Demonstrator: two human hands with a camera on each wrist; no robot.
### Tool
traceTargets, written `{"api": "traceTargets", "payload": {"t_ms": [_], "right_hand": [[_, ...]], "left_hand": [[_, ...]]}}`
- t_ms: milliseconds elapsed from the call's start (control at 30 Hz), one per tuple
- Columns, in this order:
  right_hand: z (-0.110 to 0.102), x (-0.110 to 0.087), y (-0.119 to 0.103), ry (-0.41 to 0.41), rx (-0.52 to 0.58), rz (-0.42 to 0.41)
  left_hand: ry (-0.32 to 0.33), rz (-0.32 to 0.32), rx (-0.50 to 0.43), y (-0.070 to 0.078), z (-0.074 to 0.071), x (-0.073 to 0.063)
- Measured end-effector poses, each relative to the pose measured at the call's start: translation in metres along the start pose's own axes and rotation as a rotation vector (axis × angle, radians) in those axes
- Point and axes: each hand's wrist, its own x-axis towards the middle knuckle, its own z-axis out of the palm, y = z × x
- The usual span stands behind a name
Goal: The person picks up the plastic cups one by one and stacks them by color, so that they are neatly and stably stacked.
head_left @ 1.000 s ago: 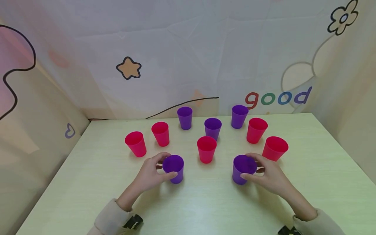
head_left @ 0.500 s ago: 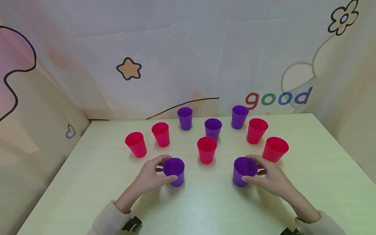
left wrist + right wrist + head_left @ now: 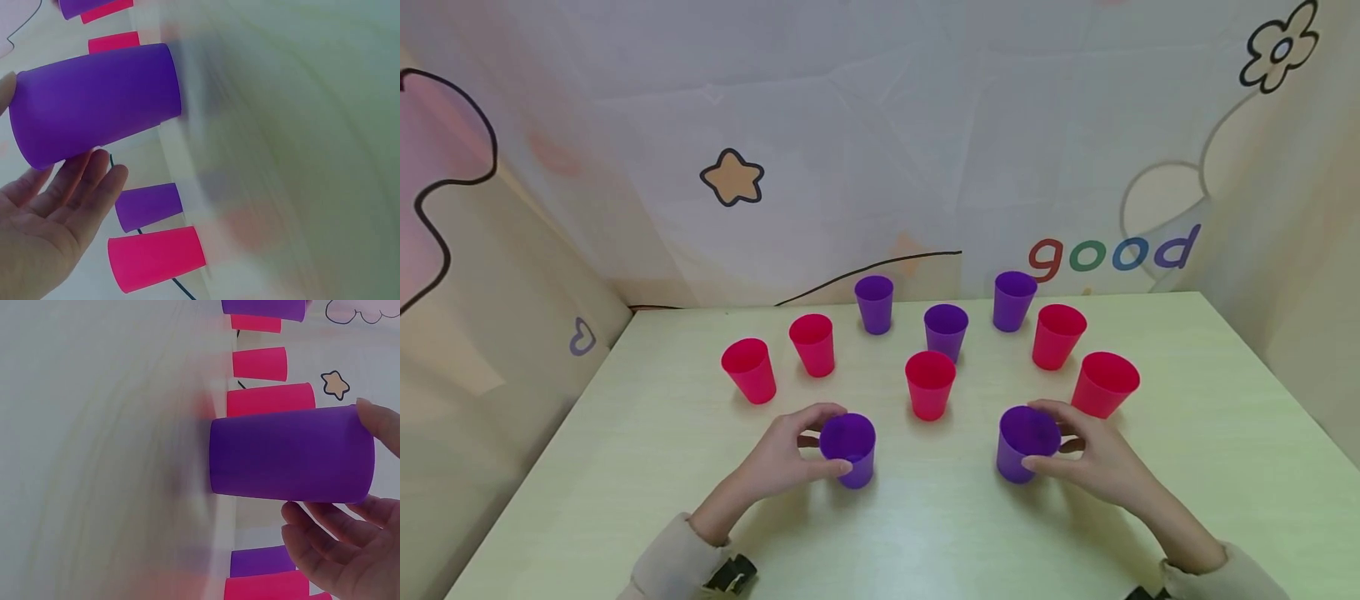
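Observation:
In the head view my left hand (image 3: 786, 457) pinches the rim of a purple plastic cup (image 3: 853, 458) between thumb and fingers. To its right, my right hand (image 3: 1093, 458) holds a second purple cup (image 3: 1017, 462) the same way, thumb on the near side. Both cups are upright with their mouths up. In the left wrist view the base of the purple cup (image 3: 97, 103) appears to be on the table; the same goes for the purple cup (image 3: 290, 456) in the right wrist view. Just behind the right hand stands a red cup (image 3: 1103, 387).
Behind the hands, a red cup (image 3: 929, 387) stands at the middle, partly covering a purple cup (image 3: 946, 325). Two red cups (image 3: 752, 373) are on the left, another red cup (image 3: 1056, 340) on the right. Farther back stand purple cups (image 3: 874, 308) near the curtain (image 3: 850, 167).
Both hands have drawn their purple cups a little nearer to me, the left one slightly more. The other cups have stayed where they were; the head view has shifted very slightly.

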Motion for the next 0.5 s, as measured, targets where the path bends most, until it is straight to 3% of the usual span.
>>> {"api": "traceTargets", "payload": {"t_ms": [500], "right_hand": [[-0.0028, -0.0021, 0.0061, -0.080, 0.045, -0.067]], "left_hand": [[-0.063, 0.035, -0.001, -0.0028, -0.0036, -0.0011]]}}
